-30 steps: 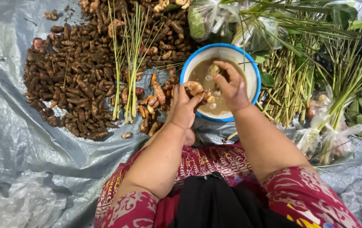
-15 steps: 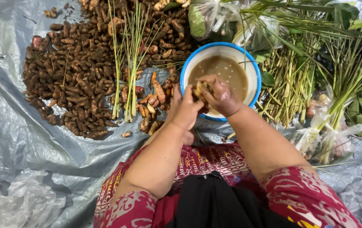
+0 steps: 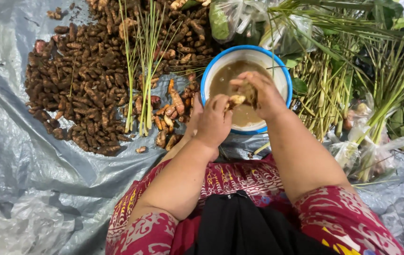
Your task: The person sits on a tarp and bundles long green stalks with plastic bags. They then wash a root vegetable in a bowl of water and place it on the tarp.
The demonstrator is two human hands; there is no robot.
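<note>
Both your hands, left hand (image 3: pixel 213 120) and right hand (image 3: pixel 258 94), grip a wet root (image 3: pixel 237 99) over the bowl (image 3: pixel 284 78); it's probably slippery, so pinch its knobby ends.

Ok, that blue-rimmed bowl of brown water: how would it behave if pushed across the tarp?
The bowl probably feels heavy, since murky water fills much of it. It would likely slosh, as the rim is wide. It may drag or tip on the crinkled tarp.
</note>
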